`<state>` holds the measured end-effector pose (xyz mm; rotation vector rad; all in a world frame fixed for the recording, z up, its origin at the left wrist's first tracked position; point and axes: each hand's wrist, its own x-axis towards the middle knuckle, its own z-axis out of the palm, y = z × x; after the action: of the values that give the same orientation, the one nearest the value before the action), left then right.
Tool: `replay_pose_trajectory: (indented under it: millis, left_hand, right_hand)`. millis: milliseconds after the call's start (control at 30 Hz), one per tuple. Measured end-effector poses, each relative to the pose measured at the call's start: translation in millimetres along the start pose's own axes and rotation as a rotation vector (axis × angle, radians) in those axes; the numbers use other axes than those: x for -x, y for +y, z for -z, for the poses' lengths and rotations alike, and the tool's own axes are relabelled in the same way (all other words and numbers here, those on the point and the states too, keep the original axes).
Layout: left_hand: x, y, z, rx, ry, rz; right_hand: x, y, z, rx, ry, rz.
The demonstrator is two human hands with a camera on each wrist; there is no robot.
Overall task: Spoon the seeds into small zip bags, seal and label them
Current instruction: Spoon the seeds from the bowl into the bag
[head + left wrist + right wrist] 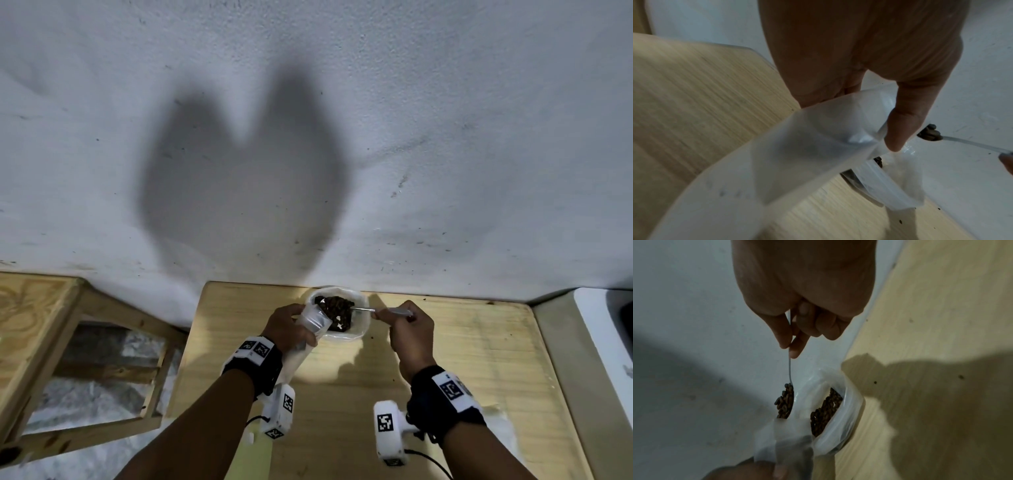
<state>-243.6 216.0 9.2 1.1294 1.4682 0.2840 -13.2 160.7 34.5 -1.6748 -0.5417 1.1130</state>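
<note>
A white plastic bag point(360, 330), rolled open, holds dark brown seeds point(337, 313) at the back of the wooden table point(445, 359). My left hand point(301, 323) grips a small clear zip bag point(315, 319) at its mouth, held open over the seed bag's near left rim. In the left wrist view the thumb point(900, 126) presses on the zip bag point(818, 142). My right hand point(380, 313) pinches the handle of a metal spoon point(363, 309). The spoon point(789, 368) carries a heap of seeds point(785, 402) just at the zip bag's point(785, 433) mouth.
The grey wall stands right behind the table's far edge. A wooden frame point(51, 342) sits to the left and a white appliance point(609, 342) to the right. A few loose seeds point(371, 337) lie on the table. A white sheet point(294, 363) lies under my left wrist.
</note>
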Motion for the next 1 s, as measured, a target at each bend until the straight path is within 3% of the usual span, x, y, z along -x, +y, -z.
replay_pose_trajectory:
  millis: [167, 333, 467, 600, 733, 833, 1000]
  left_hand:
    - [1.4, 1.7, -1.2, -0.002, 0.021, -0.009]
    - [1.5, 2.2, -0.9, -0.014, 0.032, -0.03]
    - [2.5, 1.9, -2.4, -0.001, 0.035, -0.001]
    - [2.5, 1.3, -3.5, 0.002, 0.038, 0.024]
    - [2.3, -4.0, -4.8, -0.012, 0.036, 0.016]
    - [7.4, -3.7, -3.6, -0.052, 0.059, -0.012]
    - [21.5, -4.6, 1.7, -0.028, 0.121, -0.059]
  right_hand:
    - [-2.2, -20.5, -18.8, 0.298, -0.107, 0.25]
    - [-1.4, -43.8, -35.4, 0.575, -0.325, 0.504]
    - [-4.0, -63.7, -37.8, 0.568, -0.366, 0.603]
    - [-6.1, -64.6, -24.8, 0.296, -0.154, 0.522]
    - [-7.6, -29.4, -8.1, 0.254, 0.076, 0.297]
    - [-4.6, -4.3, -5.1, 0.321, 0.093, 0.14]
    - [-4.3, 18.6, -9.7, 0.33, 0.001, -0.085]
